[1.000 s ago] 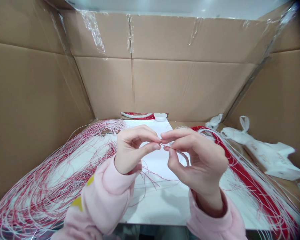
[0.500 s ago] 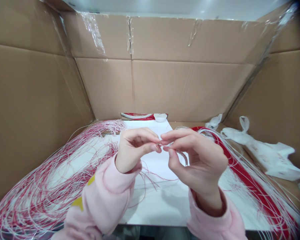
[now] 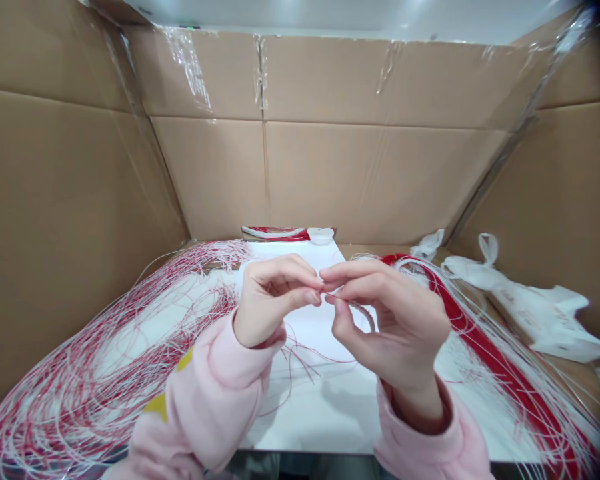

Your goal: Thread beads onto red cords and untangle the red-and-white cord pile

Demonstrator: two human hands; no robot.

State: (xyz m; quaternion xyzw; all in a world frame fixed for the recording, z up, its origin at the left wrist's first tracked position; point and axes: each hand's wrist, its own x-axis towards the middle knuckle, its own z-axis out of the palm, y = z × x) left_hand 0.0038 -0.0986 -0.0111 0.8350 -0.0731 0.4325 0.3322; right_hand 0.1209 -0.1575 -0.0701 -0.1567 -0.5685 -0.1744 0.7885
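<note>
My left hand (image 3: 270,297) and my right hand (image 3: 390,320) meet fingertip to fingertip above a white sheet (image 3: 320,393). Both pinch the same thin red-and-white string (image 3: 363,309), which curls down in a small loop under my right thumb. Loose red strands trail from my left hand onto the sheet. Both wrists wear pink sleeves. A large tangled heap of red-and-white strings (image 3: 95,373) spreads to the left of my hands. A straighter bundle of red and white strings (image 3: 485,353) runs along the right.
Tall cardboard walls (image 3: 360,173) close in the back and both sides. White plastic bags (image 3: 540,310) lie at the right. A small white lid (image 3: 321,235) and a red-and-white packet (image 3: 277,232) sit at the back edge of the sheet.
My fingertips have drawn slightly closer together on the string and my hands have shifted a little upward. The piles have not moved.
</note>
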